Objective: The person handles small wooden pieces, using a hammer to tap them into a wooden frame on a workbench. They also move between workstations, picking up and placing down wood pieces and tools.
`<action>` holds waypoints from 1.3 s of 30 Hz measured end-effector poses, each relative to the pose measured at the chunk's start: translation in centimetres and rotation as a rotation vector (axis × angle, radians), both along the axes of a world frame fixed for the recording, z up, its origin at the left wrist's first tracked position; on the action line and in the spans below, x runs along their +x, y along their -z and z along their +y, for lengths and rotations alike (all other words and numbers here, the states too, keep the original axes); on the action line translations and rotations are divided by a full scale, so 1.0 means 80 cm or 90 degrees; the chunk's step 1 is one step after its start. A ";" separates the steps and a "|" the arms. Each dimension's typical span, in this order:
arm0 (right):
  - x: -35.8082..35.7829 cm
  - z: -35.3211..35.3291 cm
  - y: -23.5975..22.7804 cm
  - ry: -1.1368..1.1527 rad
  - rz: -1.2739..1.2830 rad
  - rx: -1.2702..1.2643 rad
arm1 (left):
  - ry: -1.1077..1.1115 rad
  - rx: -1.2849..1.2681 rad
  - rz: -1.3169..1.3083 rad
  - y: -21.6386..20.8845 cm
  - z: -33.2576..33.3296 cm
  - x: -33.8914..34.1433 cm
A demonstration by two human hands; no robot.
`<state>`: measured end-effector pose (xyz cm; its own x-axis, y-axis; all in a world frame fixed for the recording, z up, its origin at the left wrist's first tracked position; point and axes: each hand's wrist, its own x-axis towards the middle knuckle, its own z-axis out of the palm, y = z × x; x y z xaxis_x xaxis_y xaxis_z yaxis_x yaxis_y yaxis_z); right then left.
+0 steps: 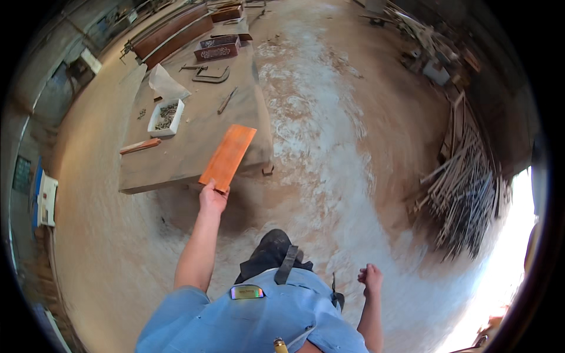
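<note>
Gripping an orange-brown board (230, 154) by its near end, the left hand (213, 197) is out in front at the table's edge! The board runs up and away from that hand, tilted a little to the right, its far end well beyond the fingers and the hand closed around just the bottom. From above, it overlaps the near right part of the table (176, 166); whether it touches the top, I can't tell.

Over to the right hand (371, 279), and it's out beside the body, well apart from the board, fingers curled in; whether anything sits inside them, I can't tell.

Now the table! Left of the board comes a white box (160, 132) with small dark pieces (168, 114) inside, and nearer the left edge lies a wooden stick (140, 146). Beyond the board's far end, a slim tool (227, 100) lies at a slant, then a metal clamp (213, 78), and farther up, a dark carved box (217, 49).
</note>
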<state>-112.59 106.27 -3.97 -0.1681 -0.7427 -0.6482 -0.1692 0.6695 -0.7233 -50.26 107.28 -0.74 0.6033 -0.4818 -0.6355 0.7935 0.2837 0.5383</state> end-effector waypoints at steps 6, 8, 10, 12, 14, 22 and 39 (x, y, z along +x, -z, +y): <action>0.058 -0.317 -0.045 -0.117 0.038 -0.097 | -0.005 0.086 -0.119 0.053 -0.084 0.089; 0.060 -0.388 -0.042 -0.129 0.061 -0.071 | 0.108 0.363 -0.209 0.052 -0.098 0.106; 0.070 -0.426 -0.041 -0.122 0.066 -0.028 | 0.184 0.831 -0.521 0.035 -0.109 0.105; 0.083 -0.463 -0.036 -0.148 0.070 0.046 | 0.118 1.066 -0.703 -0.030 -0.164 0.097; 0.119 -0.513 -0.033 -0.170 0.053 0.103 | 0.078 0.969 -0.861 0.004 -0.172 0.141; 0.206 -0.796 0.014 -0.341 0.018 0.117 | -0.059 0.327 0.017 0.036 -0.425 0.234; 0.411 -1.325 0.029 -0.486 0.053 0.122 | -0.537 0.494 0.122 0.086 -0.489 0.294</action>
<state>-79.68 0.27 -6.31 0.2892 -0.5491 -0.7841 -0.6801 0.4586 -0.5720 -26.73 68.15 -7.65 0.4090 0.5865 -0.6991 0.5974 0.4070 0.6910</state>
